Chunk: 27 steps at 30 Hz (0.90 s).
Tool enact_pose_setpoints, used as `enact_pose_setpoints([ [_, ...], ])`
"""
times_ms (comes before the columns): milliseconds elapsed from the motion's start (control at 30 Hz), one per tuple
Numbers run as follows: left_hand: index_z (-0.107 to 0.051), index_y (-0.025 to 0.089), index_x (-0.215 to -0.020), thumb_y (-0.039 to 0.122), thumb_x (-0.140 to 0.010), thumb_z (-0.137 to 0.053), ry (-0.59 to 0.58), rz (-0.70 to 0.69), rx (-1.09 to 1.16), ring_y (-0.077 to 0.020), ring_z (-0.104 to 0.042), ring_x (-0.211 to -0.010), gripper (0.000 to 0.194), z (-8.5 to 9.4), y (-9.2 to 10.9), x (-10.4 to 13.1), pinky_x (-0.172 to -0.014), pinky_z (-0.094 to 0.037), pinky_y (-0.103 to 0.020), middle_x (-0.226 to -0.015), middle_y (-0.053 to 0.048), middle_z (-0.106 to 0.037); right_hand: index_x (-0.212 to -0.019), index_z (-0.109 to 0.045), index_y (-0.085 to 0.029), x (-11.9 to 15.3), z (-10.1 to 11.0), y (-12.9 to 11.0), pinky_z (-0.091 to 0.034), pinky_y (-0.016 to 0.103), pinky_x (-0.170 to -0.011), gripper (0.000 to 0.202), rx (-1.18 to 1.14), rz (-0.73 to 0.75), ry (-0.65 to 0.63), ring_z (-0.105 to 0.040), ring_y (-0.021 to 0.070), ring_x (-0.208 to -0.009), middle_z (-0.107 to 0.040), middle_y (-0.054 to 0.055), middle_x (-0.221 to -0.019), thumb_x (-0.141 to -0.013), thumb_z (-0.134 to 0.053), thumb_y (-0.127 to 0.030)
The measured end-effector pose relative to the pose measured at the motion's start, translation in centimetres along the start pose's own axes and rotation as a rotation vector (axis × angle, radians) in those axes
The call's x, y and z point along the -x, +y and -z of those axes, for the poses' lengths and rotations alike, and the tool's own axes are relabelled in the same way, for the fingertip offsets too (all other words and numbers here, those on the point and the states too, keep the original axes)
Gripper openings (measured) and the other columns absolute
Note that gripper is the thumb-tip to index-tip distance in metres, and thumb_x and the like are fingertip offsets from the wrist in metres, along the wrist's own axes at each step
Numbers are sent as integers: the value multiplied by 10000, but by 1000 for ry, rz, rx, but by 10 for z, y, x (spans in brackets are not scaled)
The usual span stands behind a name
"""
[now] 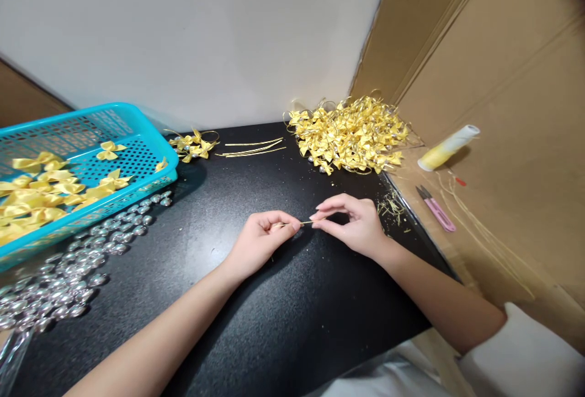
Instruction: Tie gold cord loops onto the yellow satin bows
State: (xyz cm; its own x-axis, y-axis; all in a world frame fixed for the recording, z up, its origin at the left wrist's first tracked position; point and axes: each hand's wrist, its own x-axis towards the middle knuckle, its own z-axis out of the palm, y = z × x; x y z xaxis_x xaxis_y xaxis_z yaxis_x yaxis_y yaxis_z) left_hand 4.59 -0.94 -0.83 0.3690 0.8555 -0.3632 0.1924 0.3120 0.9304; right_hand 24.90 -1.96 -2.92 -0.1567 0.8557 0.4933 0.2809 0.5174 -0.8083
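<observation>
Over the middle of the black table, a thin gold cord (306,223) stretches between my two hands. My left hand (262,237) is closed, pinching it between thumb and forefinger. The right hand (354,223) pinches the cord's other part with its fingertips, leaving a gap inside the curve of thumb and fingers. Beyond the hands lie several loose gold cord pieces (253,153). A few yellow ribbon bows (195,145) with gold loops sit left of those pieces, and a big heap of similar bows (351,135) is at the back right.
At left, a turquoise basket (171,162) holds yellow ribbon bows. Shiny silver beads (86,263) spread beside it. On cardboard at right are pink thread snips (436,208), a white-and-yellow spool (448,148) and long cords (487,235). Cord scraps (393,208) litter the table's right edge.
</observation>
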Motion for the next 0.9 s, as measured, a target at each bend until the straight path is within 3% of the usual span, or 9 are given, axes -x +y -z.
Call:
enact_pose_setpoints([
  [233,-696,124,-764,491,-698,-684,10,3,-39,-57,-279,-423,372,2,-2,-2,-400,-176,-189,-467,73,-394,-897,-636,-217,-3,2,-3,-607,303,-755,231,-39,-64,10,-765,190,-714,-781,18,-758,-736,-799,-196],
  [467,-673,127,-736,488,-690,-673,6,15,-21,-51,-271,-400,364,0,-1,-1,-386,-175,-182,-434,86,-380,-947,-589,-217,-4,4,0,-576,271,-709,255,-7,-18,-21,-722,140,-679,-742,-2,-757,-753,-734,-138],
  [900,-675,124,-735,492,-694,-675,0,11,-36,-47,-268,-401,371,2,-3,-1,-381,-170,-181,-438,87,-377,-992,-548,-231,-8,12,2,-563,270,-702,315,145,51,-73,-676,126,-667,-694,-31,-752,-732,-629,-74],
])
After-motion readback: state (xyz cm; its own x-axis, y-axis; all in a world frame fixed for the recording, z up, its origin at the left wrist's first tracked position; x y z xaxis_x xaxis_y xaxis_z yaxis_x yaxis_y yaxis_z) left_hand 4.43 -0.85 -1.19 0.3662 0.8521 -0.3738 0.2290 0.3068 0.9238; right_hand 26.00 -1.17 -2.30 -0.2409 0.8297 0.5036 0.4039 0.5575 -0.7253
